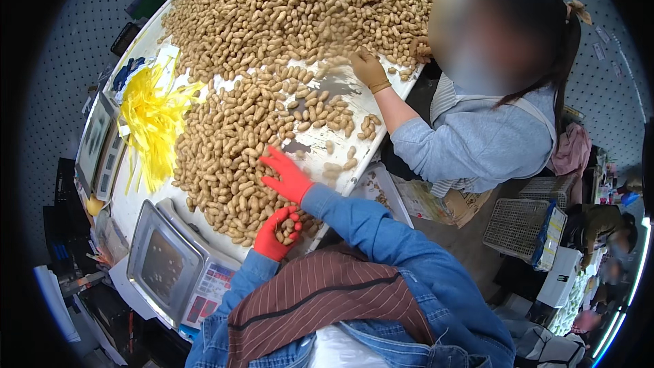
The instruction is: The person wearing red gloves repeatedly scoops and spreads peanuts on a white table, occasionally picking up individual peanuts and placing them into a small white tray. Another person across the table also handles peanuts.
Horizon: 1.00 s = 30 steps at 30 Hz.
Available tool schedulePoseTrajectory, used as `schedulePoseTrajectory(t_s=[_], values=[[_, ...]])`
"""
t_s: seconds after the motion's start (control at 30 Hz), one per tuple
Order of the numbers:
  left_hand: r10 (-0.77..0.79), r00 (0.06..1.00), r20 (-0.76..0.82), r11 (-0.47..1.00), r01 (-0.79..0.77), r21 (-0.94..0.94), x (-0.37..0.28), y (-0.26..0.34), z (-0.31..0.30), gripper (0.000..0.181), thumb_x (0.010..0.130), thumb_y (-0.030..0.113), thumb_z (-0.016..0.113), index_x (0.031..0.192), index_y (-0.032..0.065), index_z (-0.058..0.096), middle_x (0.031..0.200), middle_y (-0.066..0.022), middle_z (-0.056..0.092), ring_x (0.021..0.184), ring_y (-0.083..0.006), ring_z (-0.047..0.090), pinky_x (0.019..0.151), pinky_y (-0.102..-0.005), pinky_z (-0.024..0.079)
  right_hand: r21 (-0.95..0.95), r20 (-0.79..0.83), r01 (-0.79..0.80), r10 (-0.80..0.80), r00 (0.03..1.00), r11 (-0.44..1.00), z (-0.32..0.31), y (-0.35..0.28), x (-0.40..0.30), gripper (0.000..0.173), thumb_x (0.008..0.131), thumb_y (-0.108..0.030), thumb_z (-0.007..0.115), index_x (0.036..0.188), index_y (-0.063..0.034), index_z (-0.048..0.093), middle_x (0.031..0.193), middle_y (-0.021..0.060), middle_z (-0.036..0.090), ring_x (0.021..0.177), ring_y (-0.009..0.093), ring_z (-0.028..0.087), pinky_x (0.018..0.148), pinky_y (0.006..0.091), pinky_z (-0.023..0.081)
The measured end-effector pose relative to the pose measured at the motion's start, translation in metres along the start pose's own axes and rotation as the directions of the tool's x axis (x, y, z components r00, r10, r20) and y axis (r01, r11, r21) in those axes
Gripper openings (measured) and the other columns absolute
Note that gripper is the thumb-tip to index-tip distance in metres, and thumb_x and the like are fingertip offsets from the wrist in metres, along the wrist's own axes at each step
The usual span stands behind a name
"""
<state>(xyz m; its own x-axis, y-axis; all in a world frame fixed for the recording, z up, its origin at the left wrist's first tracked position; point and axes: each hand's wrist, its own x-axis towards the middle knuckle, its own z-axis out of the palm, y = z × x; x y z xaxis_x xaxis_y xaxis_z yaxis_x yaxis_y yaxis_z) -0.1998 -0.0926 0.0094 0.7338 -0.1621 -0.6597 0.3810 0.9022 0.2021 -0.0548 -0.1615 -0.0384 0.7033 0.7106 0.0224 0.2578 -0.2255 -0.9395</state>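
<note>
Both of my hands wear red gloves. Unshelled peanuts sit in my left hand (276, 235), which is cupped, palm up, with its fingers curled round them, close to the table's near edge. Just beyond it, my right hand (290, 179) has its fingers spread at the right flank of a peanut pile (230, 153); nothing shows in its grasp. Whether its fingertips touch the nuts is hard to tell. Some loose peanuts (334, 167) to its right look blurred. Behind this pile rises a much larger peanut heap (286, 5) on the white table (365, 145).
A co-worker's gloved hand (370, 69) works at the big heap's edge. Left of my pile lie yellow plastic strips (153, 122), a digital scale (171, 266) and a second scale (99, 143). A white bin (391, 191) stands below the table's right edge, near a wire basket (516, 227).
</note>
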Motion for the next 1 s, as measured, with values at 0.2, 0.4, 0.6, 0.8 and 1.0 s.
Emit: schedulePoseTrajectory(t_s=[0.2,0.4,0.6,0.8,1.0], values=[[-0.038,0.999,-0.029,0.999,0.037,-0.040,0.003,-0.003,-0.009,0.027,0.094,0.021,0.053,0.113,0.0019,0.057,0.090,-0.0053,0.063,0.079,-0.0198,0.060,0.055,-0.0252,0.044,0.233,-0.094,0.008,0.014,0.995,0.972,-0.062,-0.026,-0.005,0.035,0.085,-0.016,0.064,0.120,-0.0112,0.061,0.120,0.0132,0.060,0.103,0.024,0.060,0.084,0.0314,0.049],[-0.050,0.998,-0.047,0.997,0.047,-0.055,0.006,-0.003,0.004,0.026,0.096,0.020,0.049,0.114,0.0022,0.055,0.090,-0.0053,0.061,0.079,-0.0212,0.056,0.056,-0.0269,0.043,-0.248,-0.506,-0.103,-0.038,0.861,0.963,-0.147,0.058,0.035,0.029,0.077,-0.008,0.065,0.106,-0.0098,0.066,0.099,0.0129,0.064,0.087,0.028,0.062,0.078,0.0360,0.051],[-0.020,0.999,-0.031,0.997,0.018,-0.069,0.008,-0.004,0.005,0.026,0.094,0.021,0.053,0.109,0.0011,0.058,0.090,-0.0061,0.063,0.077,-0.0193,0.060,0.055,-0.0247,0.044,-0.506,-0.432,-0.291,0.054,0.900,0.812,-0.164,0.092,0.041,0.028,0.077,-0.013,0.065,0.105,-0.0143,0.065,0.102,0.0112,0.059,0.099,0.031,0.056,0.086,0.0401,0.048],[-0.051,0.999,0.015,0.997,0.052,-0.060,0.015,-0.005,0.026,0.027,0.094,0.022,0.053,0.111,0.0008,0.057,0.090,-0.0063,0.063,0.078,-0.0195,0.060,0.058,-0.0252,0.045,-0.641,-0.260,-0.273,0.131,0.957,0.717,-0.170,0.074,0.054,0.025,0.076,-0.023,0.065,0.101,-0.0188,0.066,0.100,0.0088,0.060,0.098,0.029,0.056,0.082,0.0395,0.048],[-0.103,0.990,0.092,0.994,0.100,0.039,0.030,-0.007,0.057,0.030,0.094,0.023,0.054,0.115,0.0018,0.056,0.092,-0.0058,0.063,0.081,-0.0181,0.060,0.059,-0.0242,0.045,-0.879,-0.101,-0.114,0.052,0.994,0.464,-0.173,0.058,0.068,0.017,0.074,-0.029,0.065,0.088,-0.0205,0.070,0.086,0.0072,0.065,0.082,0.027,0.062,0.078,0.0375,0.048]])
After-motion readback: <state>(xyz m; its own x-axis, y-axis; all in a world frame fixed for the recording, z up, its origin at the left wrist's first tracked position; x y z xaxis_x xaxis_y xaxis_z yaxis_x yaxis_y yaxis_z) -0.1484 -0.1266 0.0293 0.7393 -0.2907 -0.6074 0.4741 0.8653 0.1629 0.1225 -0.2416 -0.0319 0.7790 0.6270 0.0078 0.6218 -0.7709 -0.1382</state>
